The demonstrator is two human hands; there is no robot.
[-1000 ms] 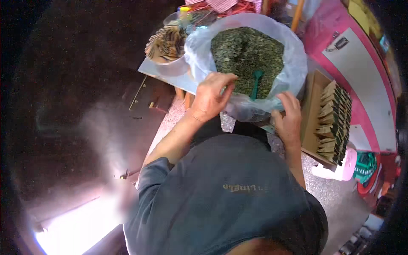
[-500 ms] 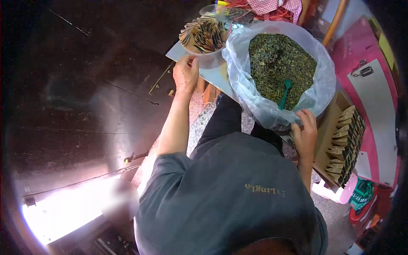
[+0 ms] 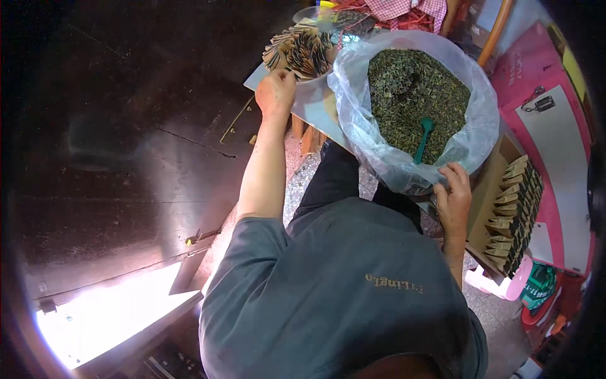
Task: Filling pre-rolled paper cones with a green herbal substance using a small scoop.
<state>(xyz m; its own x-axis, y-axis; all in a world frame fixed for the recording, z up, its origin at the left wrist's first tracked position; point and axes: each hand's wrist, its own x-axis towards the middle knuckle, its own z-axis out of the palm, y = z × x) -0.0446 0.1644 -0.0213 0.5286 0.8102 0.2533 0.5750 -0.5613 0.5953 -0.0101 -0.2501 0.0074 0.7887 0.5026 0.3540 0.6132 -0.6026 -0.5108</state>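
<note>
My left hand (image 3: 276, 91) is at the near edge of a round clear tub (image 3: 315, 80) packed with small folded brown-and-black paper packets (image 3: 302, 52). Its fingers are pinched together against the packets; what lies between the tips is hidden. Before me stands a large translucent plastic bag (image 3: 353, 104) with its mouth rolled open, full of dried green-brown leaves (image 3: 410, 88). A green plastic scoop (image 3: 426, 129) lies on the leaves. My right hand (image 3: 454, 196) rests at the bag's near right rim, fingers bent and apart from the thumb.
Beside my right arm a cardboard box (image 3: 483, 230) holds a row of brown-and-black paper packets (image 3: 514, 215). A pink and white panel (image 3: 555, 145) with a latch stands farther right. A dark wooden surface (image 3: 126, 139) spreads to the left. Checked cloth (image 3: 410, 9) lies at the back.
My left hand has moved slightly forward, from the tub's near edge up to the packets, and its fingers have closed in. My right hand stays at the bag's rim.
</note>
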